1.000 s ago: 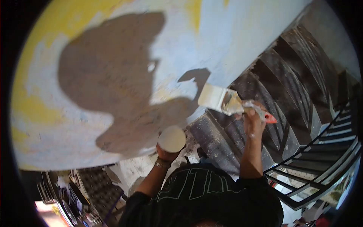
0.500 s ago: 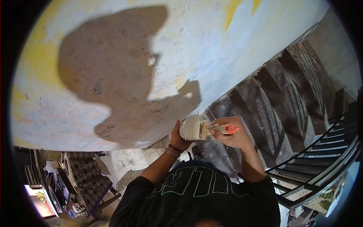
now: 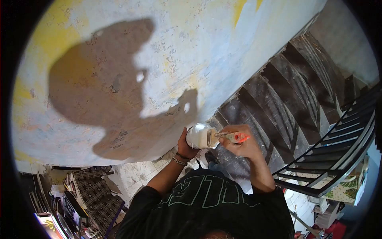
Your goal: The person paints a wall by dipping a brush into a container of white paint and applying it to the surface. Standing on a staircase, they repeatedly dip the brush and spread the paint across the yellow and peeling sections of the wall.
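My left hand (image 3: 187, 148) is wrapped round a small white tub (image 3: 194, 138) of pale paint and holds it in front of my chest. In my right hand (image 3: 238, 146) is a paintbrush (image 3: 240, 137), its orange-and-red handle end sticking out to the right past my fingers. The brush's wide bristles overlap the right side of the tub's mouth. Both hands are close together, the left on the tub's near left side and the right just beyond its right rim.
Ahead rises a patchy white, blue and yellow wall (image 3: 191, 51) with my shadow on it. Dark stairs (image 3: 274, 95) climb to the right, beside a black metal railing (image 3: 330, 159). At lower left stands a seat covered in patterned cloth (image 3: 93, 199), with clutter around it.
The view has turned slightly, so the shadow and stairs sit further left. The tub has tilted a little, with the brush still at its mouth. Both hands keep their holds.
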A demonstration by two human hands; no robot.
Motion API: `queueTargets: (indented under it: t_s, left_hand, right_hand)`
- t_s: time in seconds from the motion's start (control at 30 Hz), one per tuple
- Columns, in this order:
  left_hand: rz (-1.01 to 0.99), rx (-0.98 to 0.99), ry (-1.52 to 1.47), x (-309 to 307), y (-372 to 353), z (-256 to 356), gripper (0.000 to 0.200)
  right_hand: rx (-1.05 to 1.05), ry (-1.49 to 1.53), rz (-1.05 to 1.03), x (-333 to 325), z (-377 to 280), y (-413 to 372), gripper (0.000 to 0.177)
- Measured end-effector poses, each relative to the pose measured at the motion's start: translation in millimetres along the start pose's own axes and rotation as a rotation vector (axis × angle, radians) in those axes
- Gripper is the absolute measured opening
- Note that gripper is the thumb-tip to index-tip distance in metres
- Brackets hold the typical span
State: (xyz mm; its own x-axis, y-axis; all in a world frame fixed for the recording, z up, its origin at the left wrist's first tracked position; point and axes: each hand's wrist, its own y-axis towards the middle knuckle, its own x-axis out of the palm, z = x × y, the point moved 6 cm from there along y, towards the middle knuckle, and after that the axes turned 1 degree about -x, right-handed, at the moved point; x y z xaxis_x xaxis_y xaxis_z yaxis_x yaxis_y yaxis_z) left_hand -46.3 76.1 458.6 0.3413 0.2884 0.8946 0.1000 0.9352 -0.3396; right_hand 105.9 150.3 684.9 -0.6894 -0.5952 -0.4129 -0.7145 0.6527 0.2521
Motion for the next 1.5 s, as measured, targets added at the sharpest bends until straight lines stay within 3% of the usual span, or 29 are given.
queueTargets:
  t_s: [0.13,0.23,0.33,0.43,0.57,0.67,0.77,0.87,1.0,1.1,1.23,1.4,1.47,1.5]
  left_hand:
    - [-0.017,-0.03,0.022,9.5,-7.7,2.0,0.069]
    - [-0.015,-0.044,0.017,11.9,-11.7,0.7,0.068]
    - [-0.054,-0.053,0.021,16.0,-13.1,-2.5,0.067]
    - [-0.148,-0.067,-0.02,20.0,-12.7,-5.8,0.063]
    - [-0.112,-0.082,-0.056,23.2,-19.5,-5.2,0.063]
    - [-0.092,-0.067,0.0,32.0,-25.4,-3.7,0.061]
    - [-0.106,-0.042,0.042,29.6,-25.3,-3.4,0.061]
    - [-0.148,-0.033,0.028,32.7,-30.7,-1.6,0.062]
    - [-0.18,-0.006,0.052,42.2,-21.6,2.9,0.061]
    - [-0.127,0.009,0.062,34.0,-24.5,0.6,0.058]
    - [-0.133,0.005,0.07,42.1,-28.8,3.7,0.06]
    - [-0.112,0.019,0.021,44.2,-30.1,1.9,0.06]
    - [-0.112,0.179,0.346,55.5,-39.0,11.7,0.06]
    - [-0.126,0.184,0.311,55.3,-38.9,13.3,0.06]
  right_hand:
    - [0.096,0.037,0.078,-16.0,-5.5,-8.4,0.017]
    - [-0.108,-0.032,0.081,-15.9,-24.7,-3.8,0.018]
    - [-0.055,-0.103,-0.045,8.1,-34.7,4.2,0.018]
    - [-0.136,-0.265,-0.202,39.2,-23.9,11.0,0.021]
    - [-0.161,-0.362,-0.14,44.9,-27.7,8.9,0.02]
    - [-0.137,-0.383,-0.241,51.8,-30.7,10.1,0.017]
    - [-0.042,-0.216,-0.148,46.2,-27.3,14.7,0.016]
    - [-0.125,-0.299,-0.063,42.1,-28.0,11.7,0.015]
    - [0.011,-0.325,-0.203,45.7,-23.1,15.2,0.02]
    - [-0.081,-0.255,-0.074,40.0,-27.9,18.2,0.018]
    - [-0.106,-0.55,-0.101,48.2,-35.6,18.1,0.017]
    - [0.025,-0.275,-0.123,41.6,-13.7,22.3,0.017]
    - [0.143,-0.031,-0.075,27.1,-15.9,23.7,0.019]
    - [0.147,0.001,-0.06,22.5,-17.3,25.2,0.019]
